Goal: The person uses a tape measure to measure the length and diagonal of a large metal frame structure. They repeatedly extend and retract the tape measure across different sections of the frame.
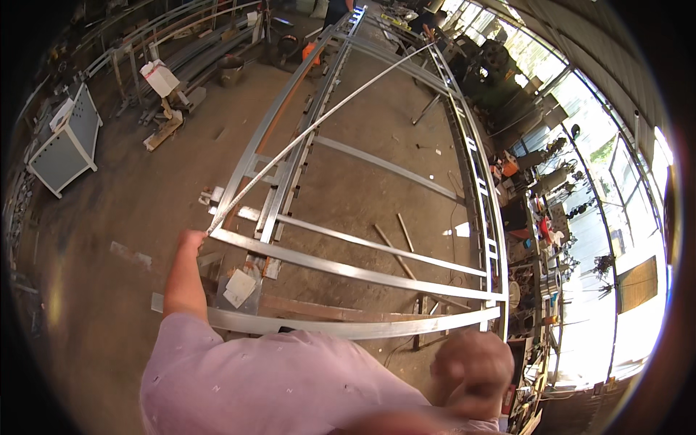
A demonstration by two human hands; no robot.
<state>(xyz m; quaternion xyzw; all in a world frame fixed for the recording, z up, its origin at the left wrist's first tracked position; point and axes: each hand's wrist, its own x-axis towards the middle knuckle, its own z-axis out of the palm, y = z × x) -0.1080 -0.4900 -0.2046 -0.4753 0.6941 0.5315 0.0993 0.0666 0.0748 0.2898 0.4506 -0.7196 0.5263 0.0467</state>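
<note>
My left hand (192, 238) reaches out to the near left corner of a large metal frame. Its fingers are closed on the near end of a long, thin, pale measuring tape (312, 129). Taut and straight, the tape crosses the frame diagonally to the far right corner. Under it lie the frame's silvery bars, among them a bright near crossbar (348, 268) and a curved bar (355, 330) in front of my body. My right hand (473, 362), blurred and close up, is raised at the lower right with its fingers curled. Whatever it may hold is hidden.
At the far right end, a co-worker's hand (429, 32) is close to the tape's other end. A grey metal cabinet (69, 145) stands at the left. Loose sticks (395, 250) are on the floor inside the frame. Cluttered shelves (533, 225) line the right side.
</note>
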